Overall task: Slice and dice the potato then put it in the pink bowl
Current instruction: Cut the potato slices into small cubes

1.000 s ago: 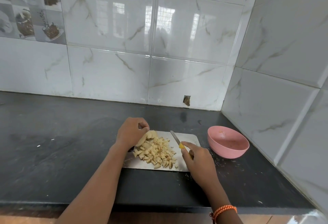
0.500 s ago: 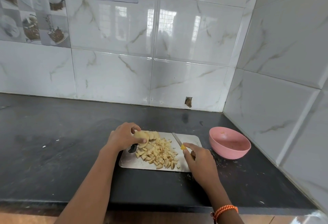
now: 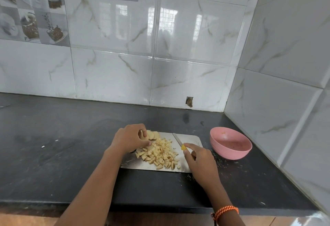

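Nearest, right hand (image 3: 201, 161) wrapped around knife (image 3: 178, 140), blade lying on cutting board (image 3: 192, 139). Diced potato (image 3: 160, 153) heaped mid-board. Left hand (image 3: 129, 139) pinching potato slices (image 3: 151, 135) at far-left edge. Pink bowl (image 3: 231, 145) right, just beside board.

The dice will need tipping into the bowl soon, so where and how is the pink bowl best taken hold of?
Take the pink bowl by its rim, probably the near left edge facing the cutting board. It stands upright and open beside the board, and the tiled wall crowds its far right side. The right hand is nearest, but its grip holds the knife.
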Demonstrator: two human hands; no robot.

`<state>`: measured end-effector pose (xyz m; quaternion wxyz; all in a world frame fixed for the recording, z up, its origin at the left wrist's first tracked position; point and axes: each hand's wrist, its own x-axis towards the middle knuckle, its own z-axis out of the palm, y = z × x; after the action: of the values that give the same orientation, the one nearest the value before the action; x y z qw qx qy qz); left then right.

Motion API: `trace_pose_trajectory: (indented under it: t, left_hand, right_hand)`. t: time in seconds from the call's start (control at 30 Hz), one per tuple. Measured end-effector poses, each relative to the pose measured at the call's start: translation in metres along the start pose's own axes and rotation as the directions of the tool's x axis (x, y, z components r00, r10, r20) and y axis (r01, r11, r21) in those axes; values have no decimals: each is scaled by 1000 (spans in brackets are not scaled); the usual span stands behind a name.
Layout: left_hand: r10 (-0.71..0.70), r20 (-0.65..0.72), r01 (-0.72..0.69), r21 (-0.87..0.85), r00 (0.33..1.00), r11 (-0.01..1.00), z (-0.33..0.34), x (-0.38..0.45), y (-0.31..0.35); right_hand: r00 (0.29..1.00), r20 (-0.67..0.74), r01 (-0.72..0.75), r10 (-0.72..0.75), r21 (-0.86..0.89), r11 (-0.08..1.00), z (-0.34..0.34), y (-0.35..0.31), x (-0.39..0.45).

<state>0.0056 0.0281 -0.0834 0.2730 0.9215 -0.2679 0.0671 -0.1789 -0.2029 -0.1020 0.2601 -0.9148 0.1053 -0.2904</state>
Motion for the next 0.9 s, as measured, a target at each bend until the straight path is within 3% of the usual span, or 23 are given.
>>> trace_pose_trajectory:
  t: [0.3,0.5,0.63,0.9]
  left_hand:
    - [-24,-68,23,-15,997,1000,-2,-1,6]
    - [111,-272,-191,-288,956,938,4,1,28]
    - [200,-225,-266,-323,954,908,16,10,67]
    - [285,-45,-287,-61,957,956,63,24,119]
  right_hand:
    - [1000,6,-22,22,6,1000,0,-2,-1]
    - [992,-75,-101,99,-31,994,-1,-5,3]
    - [975,-159,-170,156,-76,983,-1,-5,3]
    - [957,-224,-202,184,-61,978,-6,-7,3]
